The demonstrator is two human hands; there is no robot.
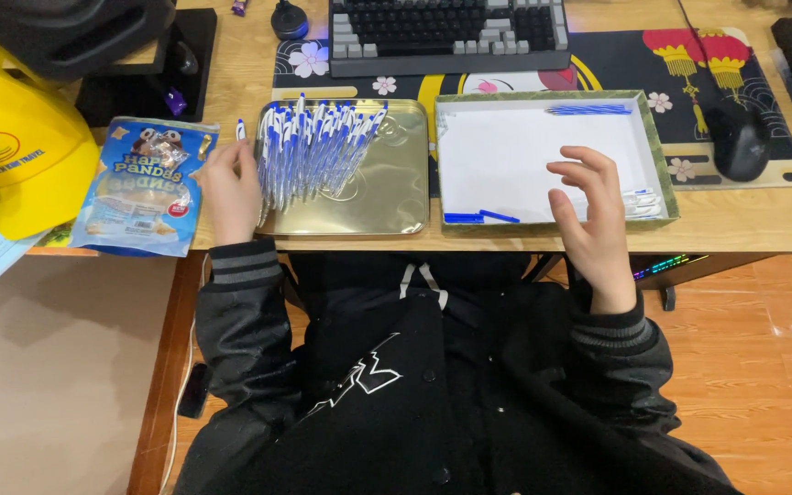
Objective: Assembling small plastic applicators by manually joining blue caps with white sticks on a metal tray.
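Head view: pens [313,151] just beside left hand [229,188].

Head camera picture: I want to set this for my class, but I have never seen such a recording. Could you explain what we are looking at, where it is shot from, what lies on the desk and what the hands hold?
There is no machine here. A person in a black jacket sits at a wooden desk, and one camera worn on the head looks down at their two bare hands.

The left hand is at the edge of a gold metal tray that carries a pile of blue and white pens. It seems to pinch one small blue and white piece at its fingertips.

The right hand hovers open and empty over a shallow white box. In the box lie a few blue pen parts and some pale ones.

Around them: a snack bag, a yellow cap, a keyboard and a black mouse.
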